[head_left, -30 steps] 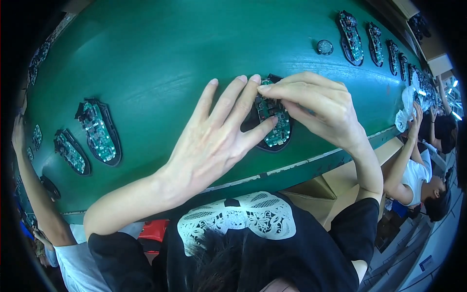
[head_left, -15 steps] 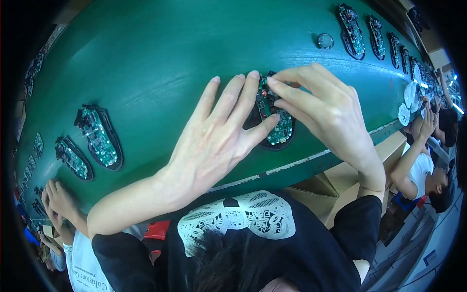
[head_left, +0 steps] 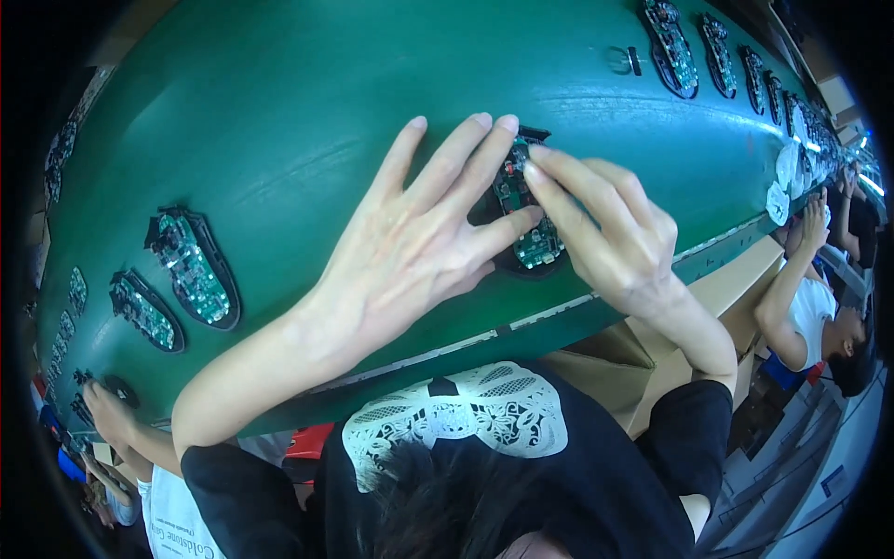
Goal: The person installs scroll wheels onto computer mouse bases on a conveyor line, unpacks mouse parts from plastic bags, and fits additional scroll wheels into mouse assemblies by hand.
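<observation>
Head view shows the circuit board [head_left: 538, 248] between the spread left hand [head_left: 416, 226] and the pinched-together right hand [head_left: 622, 238].

Factory assembly workshop: circuit boards [head_left: 537, 247] along a green bench [head_left: 326, 93], co-workers [head_left: 808, 317] beside it

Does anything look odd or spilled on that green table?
Yes: a dark strip beside a faint curved shape sits left of the row of circuit-board units, looking unlike them. I can't tell what it is. Nothing looks spilled. The left hand and right hand partly hide their board.
</observation>
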Available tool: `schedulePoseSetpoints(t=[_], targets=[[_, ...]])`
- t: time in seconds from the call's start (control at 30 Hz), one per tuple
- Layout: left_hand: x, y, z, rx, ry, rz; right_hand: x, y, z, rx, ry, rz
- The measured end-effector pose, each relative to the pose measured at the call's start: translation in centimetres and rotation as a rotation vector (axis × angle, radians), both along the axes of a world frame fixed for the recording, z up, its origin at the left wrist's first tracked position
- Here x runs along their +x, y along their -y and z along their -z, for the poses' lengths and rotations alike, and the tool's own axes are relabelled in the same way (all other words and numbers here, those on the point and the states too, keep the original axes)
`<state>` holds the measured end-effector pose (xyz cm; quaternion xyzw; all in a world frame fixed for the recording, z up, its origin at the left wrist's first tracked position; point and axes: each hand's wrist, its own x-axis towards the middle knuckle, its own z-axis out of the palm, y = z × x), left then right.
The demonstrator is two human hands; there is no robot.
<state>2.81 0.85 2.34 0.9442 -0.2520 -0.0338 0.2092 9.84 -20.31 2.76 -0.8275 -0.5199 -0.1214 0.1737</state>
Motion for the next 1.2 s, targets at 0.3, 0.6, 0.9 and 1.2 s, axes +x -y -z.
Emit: schedulePoseSetpoints(t=[0.3, 0.6, 0.9, 1.2], targets=[[-1.9, 0.9, -0.9, 0.243, 0.080, -0.048, 0.3, 2.3, -1.2, 0.035, -0.333, 0.145], [-1.8, 1.4, -0.2, 0.195, 0.010, -0.074, -2.7, 3.4, 0.6, 0.101, -0.640, 0.185], [-1.7, 1.2, -0.3, 0.202, 0.055, -0.065, -4.0, 3.3, -0.4, -0.029, -0.300, 0.137], [-1.1, -1.5, -4.2, 0.040, -0.109, -0.037, -5.6, 2.5, -1.8, -0.161, -0.029, 0.107]])
